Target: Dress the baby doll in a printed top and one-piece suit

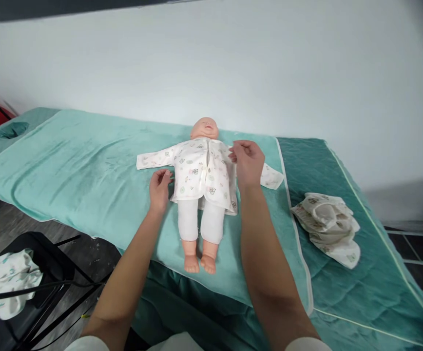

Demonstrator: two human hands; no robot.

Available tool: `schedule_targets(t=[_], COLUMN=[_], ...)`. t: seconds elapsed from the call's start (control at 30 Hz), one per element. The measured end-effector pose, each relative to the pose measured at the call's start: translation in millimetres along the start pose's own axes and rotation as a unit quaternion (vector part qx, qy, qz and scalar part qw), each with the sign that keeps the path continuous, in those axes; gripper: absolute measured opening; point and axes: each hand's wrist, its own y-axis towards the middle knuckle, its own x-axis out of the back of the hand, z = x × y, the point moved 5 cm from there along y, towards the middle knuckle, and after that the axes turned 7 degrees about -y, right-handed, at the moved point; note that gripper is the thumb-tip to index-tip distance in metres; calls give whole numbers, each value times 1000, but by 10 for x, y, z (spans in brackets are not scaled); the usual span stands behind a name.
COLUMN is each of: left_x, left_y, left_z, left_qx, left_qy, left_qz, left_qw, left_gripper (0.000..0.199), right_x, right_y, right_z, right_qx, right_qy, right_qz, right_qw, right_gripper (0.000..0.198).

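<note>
Between your left hand and right hand, a printed jacket covers the baby doll; both curl, grip on cloth unclear; straighten it evenly, without tugging.

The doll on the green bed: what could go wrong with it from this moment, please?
The doll has its feet near the bed's near edge; a tug that way might bring them over it. The jacket parts at the front hem, so it could sit crooked. No doll hand shows beyond either sleeve, so one might catch inside.
</note>
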Motion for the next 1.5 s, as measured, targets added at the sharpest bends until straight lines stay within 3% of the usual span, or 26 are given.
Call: schedule_targets(t=[0.1,0.17,0.23,0.3,0.4,0.57,0.77,0.97,1.1,1.23,1.5], left_x=[-56,-118,-200,-288,-413,-578,-783,-791,-645,-444,-39], left_y=[132,191,217,223,230,301,426,503,662,840,1096], left_z=[61,83,97,106,143,221,250,334,344,310,109], left_qx=[60,110,167,213,256,277,279,329,298,263,177], left_qy=[-28,-37,-54,-79,-116,-166,-190,-249,-307,-352,-402], left_qz=[39,76,114,135,141,147,176,163,88,-9,-108], left_qw=[997,990,978,965,949,935,925,896,900,898,892], left_gripper=[37,41,44,45,41,35,35,34,34,33,34], right_x=[337,485,559,544,412,164,75,103,176,389,929], right_y=[4,-40,-100,-148,-190,-252,-234,-153,-125,-89,151], right_z=[-177,-299,-414,-511,-617,-694,-684,-773,-765,-787,-993], right_qx=[-35,-66,-93,-108,-121,-151,-161,-256,-303,-323,-287], right_qy=[-239,-384,-438,-400,-255,-5,209,320,364,365,388], right_qz=[-50,-20,17,49,63,6,-27,-4,-8,-73,-152], right_qw=[969,921,894,909,957,989,964,912,881,870,863], right_gripper=[30,43,49,51,49,39,34,11,17,11,24])
